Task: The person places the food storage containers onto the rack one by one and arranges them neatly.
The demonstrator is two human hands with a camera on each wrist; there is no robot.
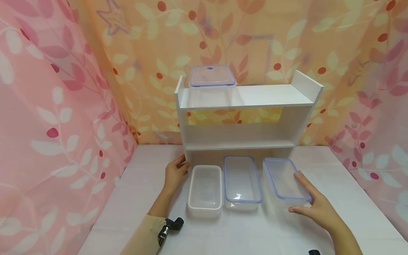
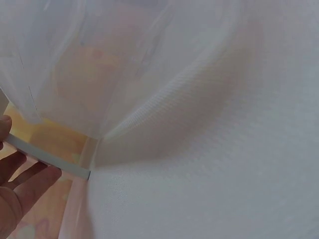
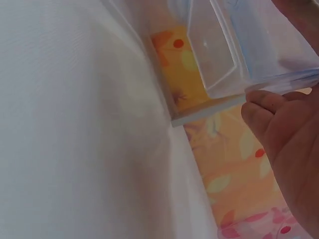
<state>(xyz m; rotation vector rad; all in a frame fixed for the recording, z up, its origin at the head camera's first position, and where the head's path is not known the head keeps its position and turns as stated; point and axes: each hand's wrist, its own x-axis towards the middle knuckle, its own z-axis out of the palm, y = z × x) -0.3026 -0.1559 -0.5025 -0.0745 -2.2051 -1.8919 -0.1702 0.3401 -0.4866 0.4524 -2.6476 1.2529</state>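
My right hand holds a clear plastic food container with a blue-rimmed lid, fingers along its right side and thumb at its near end. In the right wrist view, the fingers press the side of that container. On the other side, my left hand pinches the lower left side panel of a white shelf rack. The left wrist view shows the panel's edge between thumb and fingers. Beside that hand sits a container with a whitish lid; a second blue-rimmed container occupies the middle.
Another lidded container stands on the rack's top board, at the left. A white cloth covers the table. Floral curtains hang behind and at both sides. A black camera mount is strapped to the left wrist.
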